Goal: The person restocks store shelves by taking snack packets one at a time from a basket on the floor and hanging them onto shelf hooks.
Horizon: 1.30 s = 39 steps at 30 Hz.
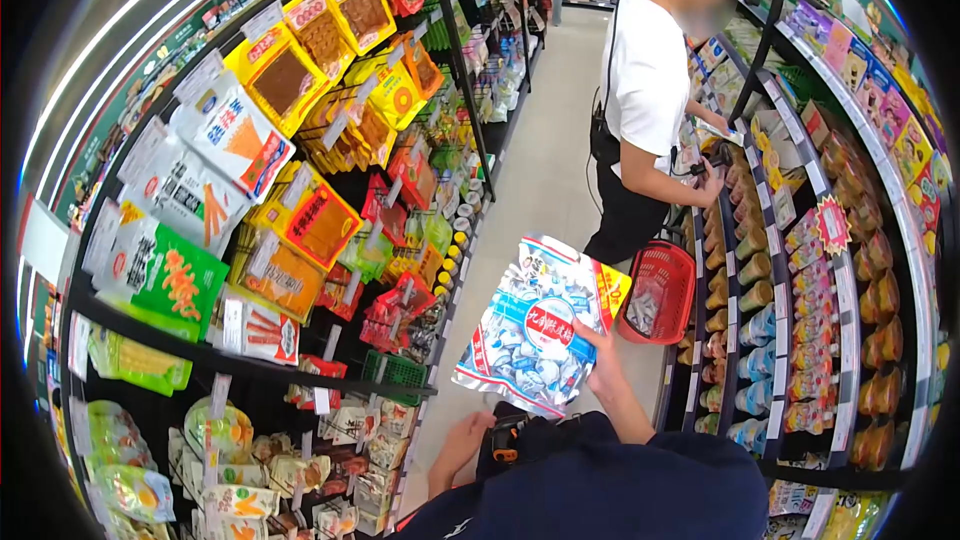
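My right hand point(603, 365) grips a candy bag point(540, 330) by its right edge, thumb across the front. The bag is blue and white with a clear front, showing wrapped sweets, and has a yellow and red corner. It is tilted in front of my body, above the aisle floor. Low and close to my waist, my left hand point(465, 445) has its fingers bent beside a black pouch-like item point(505, 432). Its fingertips are partly hidden, so I cannot make out what it holds.
Hanging snack packets point(300, 210) fill the rack at left. Shelves of packaged goods point(800, 340) line the right side. Ahead, a person in a white shirt point(645, 80) reaches to the right shelf, beside a red basket point(685, 275). The aisle floor point(560, 140) runs between.
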Tool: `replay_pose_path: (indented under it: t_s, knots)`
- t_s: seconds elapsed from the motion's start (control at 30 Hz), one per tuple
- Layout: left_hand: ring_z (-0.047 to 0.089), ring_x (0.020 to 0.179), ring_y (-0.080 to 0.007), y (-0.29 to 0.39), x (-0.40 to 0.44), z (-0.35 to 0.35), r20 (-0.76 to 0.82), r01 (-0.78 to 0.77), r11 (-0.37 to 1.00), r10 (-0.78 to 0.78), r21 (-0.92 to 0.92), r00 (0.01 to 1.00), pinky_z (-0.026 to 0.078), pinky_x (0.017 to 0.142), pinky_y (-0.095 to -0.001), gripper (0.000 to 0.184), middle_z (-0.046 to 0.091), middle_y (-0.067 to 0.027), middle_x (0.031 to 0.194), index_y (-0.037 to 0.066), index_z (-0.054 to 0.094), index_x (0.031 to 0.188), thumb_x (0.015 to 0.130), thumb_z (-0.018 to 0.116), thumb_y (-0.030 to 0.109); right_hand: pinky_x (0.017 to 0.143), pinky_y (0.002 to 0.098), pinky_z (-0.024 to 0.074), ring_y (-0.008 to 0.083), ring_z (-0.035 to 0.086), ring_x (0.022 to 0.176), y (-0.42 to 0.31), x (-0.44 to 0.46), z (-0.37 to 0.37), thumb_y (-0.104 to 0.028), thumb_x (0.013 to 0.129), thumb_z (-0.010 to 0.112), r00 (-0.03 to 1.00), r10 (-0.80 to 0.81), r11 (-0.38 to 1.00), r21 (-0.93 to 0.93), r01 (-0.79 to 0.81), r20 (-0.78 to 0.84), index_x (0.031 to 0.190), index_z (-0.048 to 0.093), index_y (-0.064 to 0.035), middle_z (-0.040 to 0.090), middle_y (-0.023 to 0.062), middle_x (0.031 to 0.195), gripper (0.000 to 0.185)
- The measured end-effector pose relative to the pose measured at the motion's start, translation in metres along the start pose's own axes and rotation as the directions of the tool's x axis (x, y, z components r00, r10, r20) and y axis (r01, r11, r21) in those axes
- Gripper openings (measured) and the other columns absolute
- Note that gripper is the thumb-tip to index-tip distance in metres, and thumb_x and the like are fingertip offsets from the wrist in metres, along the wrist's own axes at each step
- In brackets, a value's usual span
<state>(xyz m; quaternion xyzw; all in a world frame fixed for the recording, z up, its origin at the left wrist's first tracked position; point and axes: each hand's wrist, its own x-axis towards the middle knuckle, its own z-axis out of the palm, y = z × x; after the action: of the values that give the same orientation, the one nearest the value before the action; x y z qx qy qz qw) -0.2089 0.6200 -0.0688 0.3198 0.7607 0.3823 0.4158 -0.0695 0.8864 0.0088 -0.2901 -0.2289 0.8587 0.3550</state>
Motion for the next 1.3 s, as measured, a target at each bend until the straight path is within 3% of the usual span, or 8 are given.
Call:
replay_pose_path:
  t_s: [0.03, 0.1, 0.33, 0.5, 0.67, 0.73, 1.13, 1.3]
  knots:
    - [0.064, 0.095, -0.0228, -0.002, 0.01, -0.002, 0.006, -0.001, 1.0, 0.001, -0.004, 1.0, 0.047, 0.085, -0.0331, 0.044, 0.068, -0.0131, 0.097, -0.003, 0.063, 0.109, 0.1, 0.046, 0.037, 0.089, 0.0366, 0.0531, 0.0231, 0.065, 0.102, 0.0, 0.008, 0.002, -0.009, 0.084, 0.068, 0.999, 0.042, 0.998, 0.036, -0.043, 0.015, 0.127, 0.05, 0.0003, 0.063, 0.0129, 0.117, 0.047]
    - [0.061, 0.108, -0.0303, -0.006, 0.03, -0.002, 0.398, 0.111, 0.979, -0.172, 0.172, 0.901, 0.045, 0.091, -0.0361, 0.051, 0.065, -0.0159, 0.114, 0.001, 0.061, 0.116, 0.098, 0.046, 0.046, 0.088, 0.0365, 0.0532, 0.0233, 0.065, 0.102, 0.003, 0.029, 0.001, -0.01, 0.085, 0.067, 0.996, 0.089, 0.995, 0.056, -0.088, -0.002, 0.127, 0.05, 0.0003, 0.063, 0.0132, 0.118, 0.047]
    - [0.051, 0.123, -0.0321, 0.013, 0.139, -0.052, 0.395, 0.156, 0.984, -0.178, 0.089, 0.901, 0.038, 0.102, -0.0362, 0.062, 0.056, -0.0201, 0.13, 0.002, 0.055, 0.128, 0.096, 0.045, 0.055, 0.09, 0.0363, 0.0525, 0.0235, 0.065, 0.101, 0.016, 0.125, 0.058, -0.013, 0.086, 0.066, 0.995, 0.085, 0.994, -0.063, -0.088, -0.058, 0.127, 0.049, 0.0023, 0.064, 0.0134, 0.115, 0.047]
    - [0.062, 0.086, -0.0196, 0.037, 0.234, -0.113, 0.4, -0.054, 0.995, 0.015, 0.087, 0.916, 0.046, 0.078, -0.0314, 0.047, 0.068, -0.0094, 0.095, 0.007, 0.068, 0.106, 0.094, 0.053, 0.05, 0.087, 0.0363, 0.0533, 0.023, 0.064, 0.101, 0.01, 0.208, 0.098, -0.011, 0.083, 0.071, 0.997, 0.06, 0.996, -0.06, -0.063, -0.051, 0.123, 0.05, 0.001, 0.062, 0.013, 0.115, 0.046]
    - [0.063, 0.079, -0.0134, 0.063, 0.307, -0.15, 0.533, -0.11, 0.985, 0.023, 0.132, 0.846, 0.048, 0.075, -0.028, 0.045, 0.069, -0.0058, 0.086, 0.004, 0.07, 0.096, 0.093, 0.057, 0.047, 0.09, 0.0377, 0.0524, 0.0234, 0.064, 0.102, -0.023, 0.268, 0.136, -0.007, 0.084, 0.069, 0.995, -0.064, 0.998, 0.011, 0.065, -0.073, 0.124, 0.05, 0.0026, 0.062, 0.0135, 0.116, 0.045]
    - [0.063, 0.08, -0.0135, 0.077, 0.328, -0.161, 0.611, 0.03, 0.998, -0.056, 0.052, 0.79, 0.048, 0.077, -0.0276, 0.045, 0.069, -0.0048, 0.084, 0.003, 0.07, 0.094, 0.093, 0.058, 0.047, 0.09, 0.0389, 0.0526, 0.0243, 0.064, 0.102, -0.027, 0.297, 0.132, -0.006, 0.085, 0.067, 0.992, -0.086, 0.995, 0.041, 0.091, -0.094, 0.126, 0.049, 0.0017, 0.061, 0.0131, 0.117, 0.045]
    - [0.067, 0.087, -0.0192, 0.117, 0.524, -0.183, 0.325, 0.213, 0.962, -0.258, 0.17, 0.91, 0.049, 0.079, -0.031, 0.047, 0.071, -0.0094, 0.089, 0.003, 0.071, 0.095, 0.093, 0.055, 0.047, 0.087, 0.0317, 0.0504, 0.0188, 0.063, 0.099, -0.125, 0.537, 0.192, -0.006, 0.083, 0.071, 0.926, -0.323, 0.946, -0.106, 0.307, -0.196, 0.123, 0.052, 0.0022, 0.063, 0.0109, 0.112, 0.046]
    - [0.067, 0.084, -0.0194, 0.178, 0.616, -0.187, 0.268, 0.054, 0.994, -0.078, 0.096, 0.96, 0.049, 0.076, -0.0323, 0.044, 0.07, -0.0088, 0.085, 0.003, 0.07, 0.089, 0.094, 0.054, 0.043, 0.086, 0.0319, 0.0511, 0.0189, 0.064, 0.098, -0.174, 0.625, 0.216, -0.006, 0.081, 0.073, 0.954, -0.286, 0.957, -0.066, 0.281, -0.086, 0.122, 0.051, 0.0018, 0.063, 0.0117, 0.112, 0.047]
